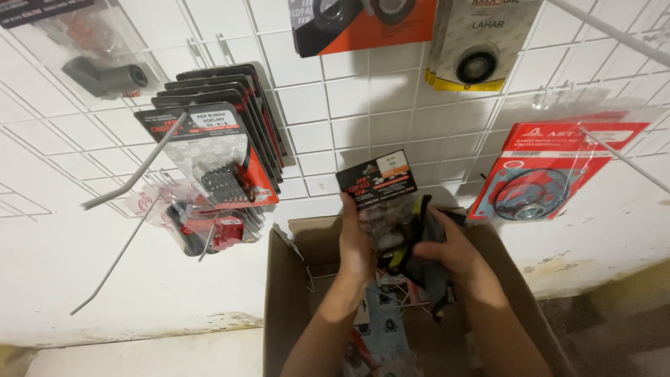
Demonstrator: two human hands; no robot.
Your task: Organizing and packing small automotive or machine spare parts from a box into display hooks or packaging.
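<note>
My left hand grips a small clear packet with a black and orange header card, held upright above an open cardboard box. My right hand clutches a bundle of dark packets with a yellow-green edge just right of the first packet. Both hands are close together over the box's middle. More carded packets lie inside the box beneath my forearms.
A white wire grid on a tiled wall carries hanging packets: a black and orange stack at left, a red gasket packet at right, others along the top. Bare metal hooks jut out at left and at right.
</note>
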